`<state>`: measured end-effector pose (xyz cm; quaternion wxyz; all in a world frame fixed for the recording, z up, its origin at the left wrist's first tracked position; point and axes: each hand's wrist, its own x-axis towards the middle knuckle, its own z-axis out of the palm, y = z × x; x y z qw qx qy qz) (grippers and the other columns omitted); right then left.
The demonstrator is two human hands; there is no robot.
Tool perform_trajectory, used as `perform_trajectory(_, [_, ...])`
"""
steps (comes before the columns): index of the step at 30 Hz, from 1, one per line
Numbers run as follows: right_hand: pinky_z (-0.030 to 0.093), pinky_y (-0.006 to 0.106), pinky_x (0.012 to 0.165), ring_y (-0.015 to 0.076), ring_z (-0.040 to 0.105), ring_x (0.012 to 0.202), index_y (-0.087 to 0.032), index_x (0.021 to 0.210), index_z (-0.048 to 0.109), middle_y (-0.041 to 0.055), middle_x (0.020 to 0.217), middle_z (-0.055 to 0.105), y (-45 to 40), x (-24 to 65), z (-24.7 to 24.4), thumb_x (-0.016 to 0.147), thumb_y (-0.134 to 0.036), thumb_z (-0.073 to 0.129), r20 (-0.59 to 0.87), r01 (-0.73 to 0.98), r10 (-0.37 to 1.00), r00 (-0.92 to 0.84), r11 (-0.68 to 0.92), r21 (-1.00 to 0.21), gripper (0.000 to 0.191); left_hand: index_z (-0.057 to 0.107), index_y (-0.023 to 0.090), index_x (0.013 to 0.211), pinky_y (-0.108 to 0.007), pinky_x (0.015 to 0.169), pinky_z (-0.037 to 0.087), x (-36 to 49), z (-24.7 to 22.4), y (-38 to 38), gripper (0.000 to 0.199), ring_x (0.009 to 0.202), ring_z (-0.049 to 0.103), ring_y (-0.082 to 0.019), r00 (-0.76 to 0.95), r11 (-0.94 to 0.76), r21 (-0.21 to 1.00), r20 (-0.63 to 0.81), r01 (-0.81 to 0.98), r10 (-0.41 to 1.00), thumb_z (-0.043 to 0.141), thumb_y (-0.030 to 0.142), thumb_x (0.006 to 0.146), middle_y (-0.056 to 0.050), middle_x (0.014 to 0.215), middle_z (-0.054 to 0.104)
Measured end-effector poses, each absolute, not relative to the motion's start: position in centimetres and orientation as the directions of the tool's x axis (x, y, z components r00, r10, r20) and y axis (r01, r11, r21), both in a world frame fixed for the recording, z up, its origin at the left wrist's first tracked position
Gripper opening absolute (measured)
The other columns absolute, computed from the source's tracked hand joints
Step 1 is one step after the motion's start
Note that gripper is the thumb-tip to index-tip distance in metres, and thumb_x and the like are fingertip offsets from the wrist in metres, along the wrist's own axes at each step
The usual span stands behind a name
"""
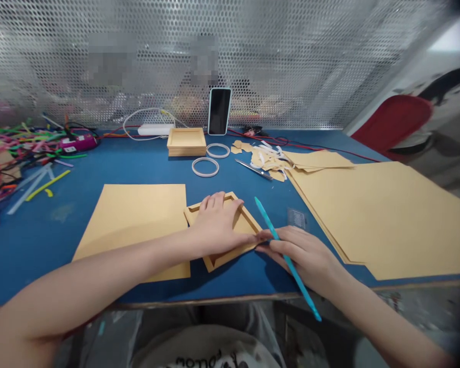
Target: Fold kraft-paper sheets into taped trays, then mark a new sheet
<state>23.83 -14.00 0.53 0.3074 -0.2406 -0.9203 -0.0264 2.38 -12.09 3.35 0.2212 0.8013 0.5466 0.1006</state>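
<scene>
Upright phone (220, 111) near perforated panel (153, 66)

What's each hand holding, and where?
Right hand: teal stick, near its middle, plus the tray's right corner. Left hand lies spread across the tray.

Tray (250, 219) matt paper, pen (297, 279) smth plastic, screen (276, 66) perf. metal.

Near edge: pale garment (214, 343) is showing "FOLLOW", upside down. Small card (297, 218), right of centre, is bearing illegible print.
</scene>
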Motion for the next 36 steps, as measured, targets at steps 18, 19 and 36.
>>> perform_trajectory(18, [0.054,0.028,0.067,0.0170,0.069,0.076,-0.022,0.085,0.060,0.0064,0.083,0.072,-14.3,23.7,0.4,0.090,-0.017,0.056,0.546,0.512,0.475,-0.690,0.854,-0.094,0.008,0.038,0.022,0.144,-0.053,0.113,0.013,2.2,3.8,-12.1,0.087,0.141,0.018,-0.038,0.415,-0.335,0.419,-0.113,0.844,0.903,0.048,0.076,0.077,-0.019,0.152,0.025])
perform_trajectory(19, [0.054,0.028,0.068,0.0172,0.069,0.076,-0.022,0.086,0.060,0.0066,0.084,0.072,-14.2,23.7,0.4,0.089,-0.016,0.056,0.547,0.505,0.473,-0.690,0.857,-0.105,0.008,0.038,0.023,0.143,-0.053,0.113,0.013,2.2,3.7,-12.1,0.086,0.141,0.018,-0.038,0.415,-0.336,0.418,-0.111,0.844,0.903,0.049,0.076,0.077,-0.019,0.152,0.025])
perform_trajectory(36, [0.059,0.031,0.074,0.0246,0.071,0.094,-0.024,0.080,0.054,0.0097,0.099,0.074,-13.4,23.6,0.3,0.087,-0.031,0.061,0.395,0.578,0.743,-0.539,0.668,-0.469,0.012,0.029,0.017,0.149,-0.053,0.114,0.007,2.3,2.6,-12.5,0.090,0.144,0.007,-0.038,0.466,-0.405,0.375,-0.083,0.834,0.881,0.036,0.077,0.083,-0.020,0.157,0.014])
